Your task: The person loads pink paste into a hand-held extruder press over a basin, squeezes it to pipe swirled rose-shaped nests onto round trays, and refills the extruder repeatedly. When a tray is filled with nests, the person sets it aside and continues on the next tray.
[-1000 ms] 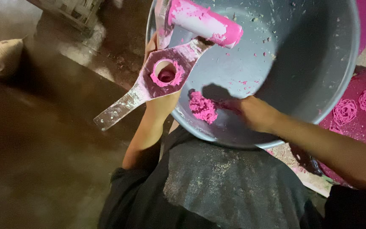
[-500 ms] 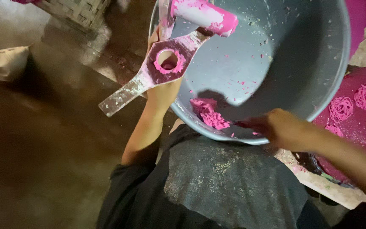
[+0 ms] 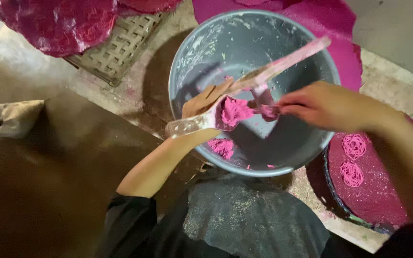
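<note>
My left hand (image 3: 205,101) has a closed grip on the dough press (image 3: 244,88), tilted over the grey basin (image 3: 187,57) so my right hand's (image 3: 328,106) fingertips can pinch pink dough (image 3: 235,111) into it.

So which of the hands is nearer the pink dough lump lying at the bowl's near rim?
Left. The left hand holds the press just above the dough lump; the right hand is further off, across the grey bowl.
</note>
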### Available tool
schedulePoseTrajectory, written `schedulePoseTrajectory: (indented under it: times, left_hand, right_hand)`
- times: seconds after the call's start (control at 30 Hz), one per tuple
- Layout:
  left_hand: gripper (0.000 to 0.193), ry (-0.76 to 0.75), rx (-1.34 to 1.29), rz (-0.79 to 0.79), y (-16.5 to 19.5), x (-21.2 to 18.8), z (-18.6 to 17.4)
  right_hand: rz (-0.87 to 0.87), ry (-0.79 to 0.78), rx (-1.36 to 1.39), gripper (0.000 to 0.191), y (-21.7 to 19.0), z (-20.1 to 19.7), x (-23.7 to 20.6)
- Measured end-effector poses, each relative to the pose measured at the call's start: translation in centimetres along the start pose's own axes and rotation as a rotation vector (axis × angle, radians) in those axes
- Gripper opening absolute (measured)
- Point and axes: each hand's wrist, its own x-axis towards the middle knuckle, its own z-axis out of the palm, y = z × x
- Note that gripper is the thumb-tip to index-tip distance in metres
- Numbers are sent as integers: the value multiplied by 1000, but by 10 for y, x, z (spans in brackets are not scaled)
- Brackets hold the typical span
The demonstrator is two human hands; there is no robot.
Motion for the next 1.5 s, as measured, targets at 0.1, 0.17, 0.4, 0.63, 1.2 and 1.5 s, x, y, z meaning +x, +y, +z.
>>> schedulePoseTrajectory:
  times: [0.1, 0.17, 0.4, 0.63, 1.2, 1.5]
  left_hand:
    - [60, 24, -73, 151, -3, 6, 16]
    - [59, -113, -360, 22, -4, 2, 20]
    - [53, -148, -50, -213, -25, -1, -9]
    - [70, -95, -1278, -49, -22, 6, 25]
    - [82, 398, 86, 51, -36, 21, -20]
    - [62, 360, 319, -7, -41, 33, 7]
  right_hand:
    - [15, 119, -542, 25, -51, 33, 18]
    - [-127, 188, -748, 18, -74, 44, 14]
    - [63, 294, -674, 24, -73, -11, -47]
    - [-233, 437, -826, 17, -110, 28, 0]
    - [-172, 497, 681, 33, -27, 118, 26]
    - [-171, 673, 455, 34, -45, 121, 38]
